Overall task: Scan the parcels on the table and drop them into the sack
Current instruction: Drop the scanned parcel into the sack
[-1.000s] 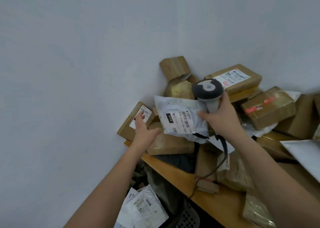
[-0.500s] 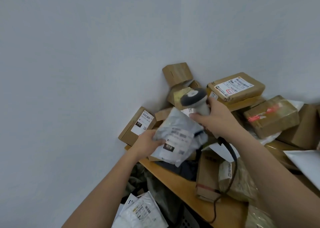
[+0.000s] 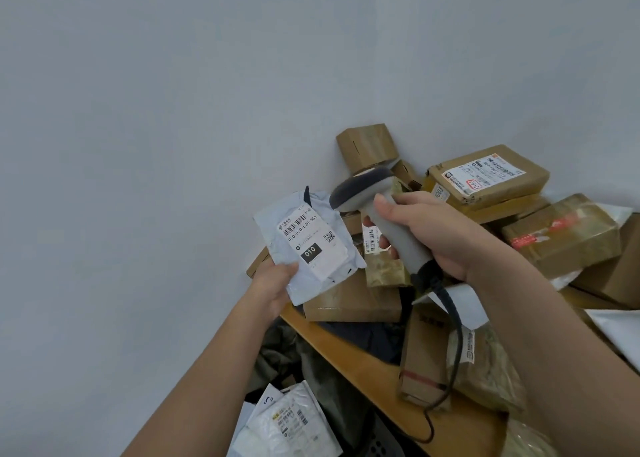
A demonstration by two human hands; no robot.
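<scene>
Everywhere, parcels (image 3: 490, 179) across wooden table (image 3: 349, 352).

The white label on the grey mailer bag (image 3: 308, 245) that your left hand (image 3: 273, 288) pinches by its lower corner reads "010-010-L30-551" under a barcode, and just above your fingertips a black box on it says "010". Beyond your right hand's (image 3: 433, 234) knuckles, the label on the flat brown box (image 3: 488, 176) carries a red stamp that reads "24", upside down to you. The other labels' print is too small to read.
</scene>
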